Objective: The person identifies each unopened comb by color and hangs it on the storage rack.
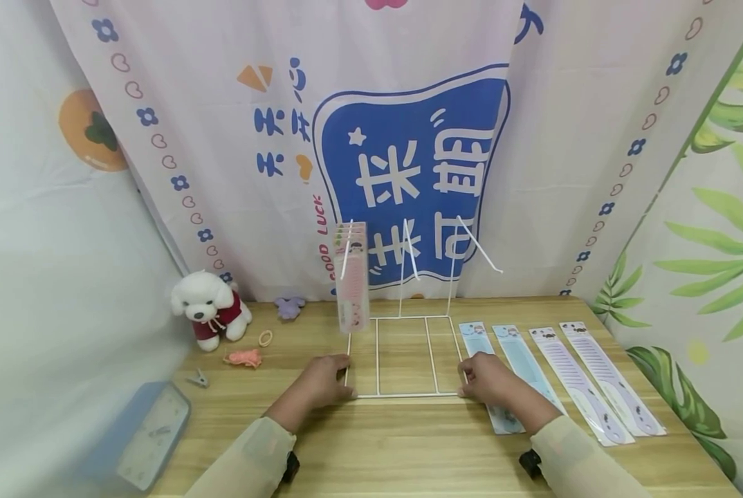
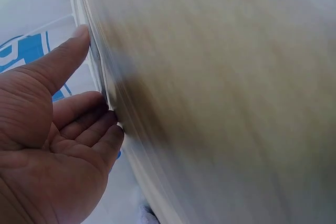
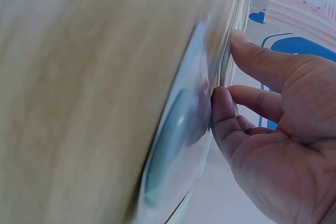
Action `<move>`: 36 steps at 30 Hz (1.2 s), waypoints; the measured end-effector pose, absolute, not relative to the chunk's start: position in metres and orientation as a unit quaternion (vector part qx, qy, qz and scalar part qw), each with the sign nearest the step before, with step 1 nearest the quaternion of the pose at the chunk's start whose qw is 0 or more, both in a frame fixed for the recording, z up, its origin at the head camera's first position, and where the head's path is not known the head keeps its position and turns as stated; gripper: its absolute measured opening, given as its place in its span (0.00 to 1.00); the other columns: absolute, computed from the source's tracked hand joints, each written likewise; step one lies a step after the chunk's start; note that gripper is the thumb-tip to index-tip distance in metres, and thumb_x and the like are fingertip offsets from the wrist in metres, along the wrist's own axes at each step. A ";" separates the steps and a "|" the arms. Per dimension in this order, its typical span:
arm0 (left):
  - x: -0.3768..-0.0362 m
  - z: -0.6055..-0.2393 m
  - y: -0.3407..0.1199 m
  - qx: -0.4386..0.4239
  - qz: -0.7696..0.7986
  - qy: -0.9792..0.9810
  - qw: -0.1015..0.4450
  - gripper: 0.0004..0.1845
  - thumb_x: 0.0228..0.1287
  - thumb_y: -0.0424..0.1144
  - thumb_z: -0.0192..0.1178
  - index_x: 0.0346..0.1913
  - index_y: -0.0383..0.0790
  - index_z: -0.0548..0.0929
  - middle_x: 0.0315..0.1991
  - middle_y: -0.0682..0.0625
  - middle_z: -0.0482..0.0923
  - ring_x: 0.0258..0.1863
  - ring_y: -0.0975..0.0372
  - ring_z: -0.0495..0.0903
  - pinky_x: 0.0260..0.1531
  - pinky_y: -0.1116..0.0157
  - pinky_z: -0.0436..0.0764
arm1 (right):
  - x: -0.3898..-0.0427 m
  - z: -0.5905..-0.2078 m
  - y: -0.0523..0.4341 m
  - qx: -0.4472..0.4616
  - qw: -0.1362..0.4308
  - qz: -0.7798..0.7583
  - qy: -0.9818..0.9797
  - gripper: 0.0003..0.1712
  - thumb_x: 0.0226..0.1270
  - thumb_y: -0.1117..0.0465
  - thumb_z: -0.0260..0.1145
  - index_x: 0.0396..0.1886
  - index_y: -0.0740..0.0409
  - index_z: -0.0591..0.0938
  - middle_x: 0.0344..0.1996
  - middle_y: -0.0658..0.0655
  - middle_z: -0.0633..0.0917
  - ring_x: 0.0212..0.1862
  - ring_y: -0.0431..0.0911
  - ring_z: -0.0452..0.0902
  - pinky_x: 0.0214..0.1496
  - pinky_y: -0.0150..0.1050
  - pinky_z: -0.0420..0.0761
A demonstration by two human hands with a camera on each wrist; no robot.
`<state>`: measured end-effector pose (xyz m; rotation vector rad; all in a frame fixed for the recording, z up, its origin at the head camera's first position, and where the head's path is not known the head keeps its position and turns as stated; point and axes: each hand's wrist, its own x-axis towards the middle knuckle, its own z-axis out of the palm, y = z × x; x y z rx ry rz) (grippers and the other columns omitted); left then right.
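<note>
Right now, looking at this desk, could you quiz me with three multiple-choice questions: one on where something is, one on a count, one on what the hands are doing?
1. Where is the plush dog?
A. at the table's left, near the curtain
B. on the wire rack
C. beside the right hand

2. How many packaged combs lie flat to the right of the wire rack?
A. two
B. four
C. six

3. What are the left hand and right hand doing?
A. lifting a comb
B. resting in the lap
C. touching the rack's front corners

Answers: 1 A, the dog sits far left; 2 B, four cards lie side by side; 3 C, each hand's fingers meet a base corner.
</note>
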<state>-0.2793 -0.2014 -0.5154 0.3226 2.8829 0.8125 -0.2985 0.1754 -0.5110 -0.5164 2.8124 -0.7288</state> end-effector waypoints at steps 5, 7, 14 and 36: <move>-0.278 -0.513 -0.198 0.107 0.251 0.960 0.068 0.38 0.62 0.42 0.82 0.71 0.28 0.81 0.76 0.37 0.77 0.77 0.39 0.73 0.80 0.43 0.72 | -0.299 -0.511 0.177 -0.180 0.096 -0.243 0.948 0.18 0.66 0.61 0.82 0.28 0.54 0.78 0.18 0.47 0.65 0.23 0.42 0.59 0.28 0.35 0.59; -0.278 -0.511 -0.196 0.104 0.250 0.960 0.072 0.39 0.62 0.42 0.82 0.72 0.28 0.81 0.76 0.37 0.76 0.77 0.39 0.73 0.80 0.43 0.72 | -0.299 -0.511 0.177 -0.179 0.096 -0.242 0.949 0.18 0.66 0.60 0.82 0.29 0.55 0.78 0.19 0.48 0.65 0.23 0.42 0.59 0.28 0.35 0.59; -0.279 -0.510 -0.192 0.104 0.240 0.962 0.082 0.39 0.63 0.43 0.82 0.72 0.29 0.80 0.77 0.38 0.76 0.77 0.40 0.73 0.80 0.44 0.72 | -0.297 -0.512 0.182 -0.180 0.093 -0.232 0.951 0.14 0.66 0.59 0.82 0.37 0.54 0.82 0.26 0.51 0.72 0.29 0.44 0.66 0.33 0.38 0.66; -0.279 -0.510 -0.195 0.083 0.246 0.961 0.091 0.40 0.63 0.44 0.82 0.74 0.31 0.79 0.79 0.40 0.74 0.79 0.39 0.71 0.80 0.42 0.70 | -0.272 -0.501 0.210 -0.015 0.013 -0.236 0.972 0.42 0.63 0.56 0.83 0.67 0.74 0.73 0.50 0.73 0.81 0.42 0.56 0.79 0.45 0.55 0.86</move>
